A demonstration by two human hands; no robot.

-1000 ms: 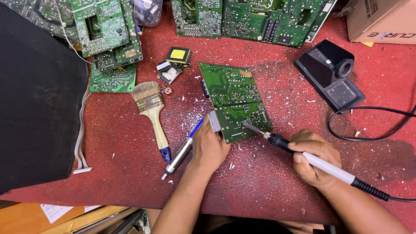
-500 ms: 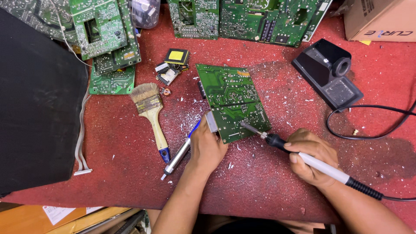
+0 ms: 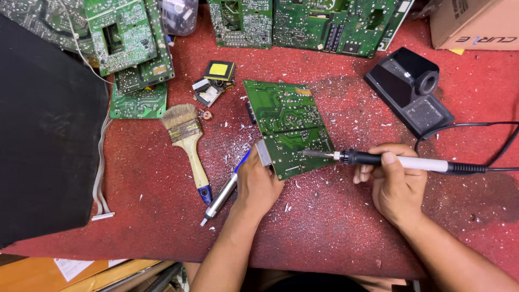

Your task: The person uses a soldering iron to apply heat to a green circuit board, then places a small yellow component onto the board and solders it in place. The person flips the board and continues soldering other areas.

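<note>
A green circuit board (image 3: pixel 286 121) lies solder side up on the red mat (image 3: pixel 335 232). My left hand (image 3: pixel 258 183) grips its near left corner, beside a silver metal part on the board's edge. My right hand (image 3: pixel 392 181) holds a soldering iron (image 3: pixel 394 160) with a white and black handle. The iron lies almost level, and its tip rests at the board's near right edge. A black cable runs from the handle off to the right.
A paintbrush (image 3: pixel 189 146) and a silver and blue desoldering pump (image 3: pixel 224 189) lie left of my left hand. A black iron stand (image 3: pixel 411 97) sits at the right, loose components (image 3: pixel 213 81) above the board. More circuit boards (image 3: pixel 303 21) line the back, with a black panel (image 3: pixel 43 140) at left and a cardboard box (image 3: pixel 476 24) top right.
The soldering iron has swung from a slant to nearly level, and its tip has shifted to the board's right edge. My left hand has stayed on the board's corner.
</note>
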